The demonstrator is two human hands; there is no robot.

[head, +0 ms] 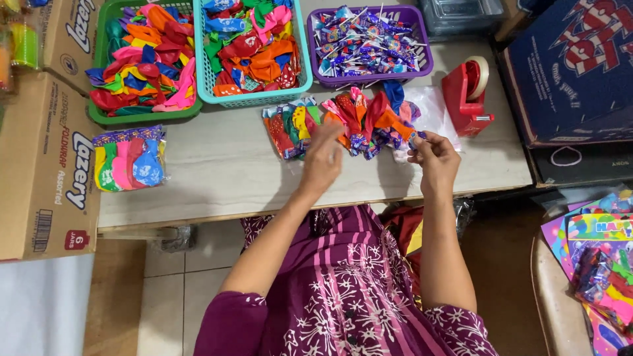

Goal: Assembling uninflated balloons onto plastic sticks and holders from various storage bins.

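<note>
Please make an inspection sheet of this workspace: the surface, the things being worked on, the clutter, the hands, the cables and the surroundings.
Surface: pale table, partly bare at the front.
Job's things: loose pile of balloons and wrapped sweets under the hands; filled balloon packet beside it; clear bag behind.
Clutter: green basket and teal basket of balloons, purple basket of lollipops, red tape dispenser, another balloon packet.
Grippers: left hand blurred over the pile, grasp unclear; right hand pinches a small wrapped sweet.
Cables: nothing seen.
Surroundings: cardboard boxes left, dark box right, party packs lower right.
</note>
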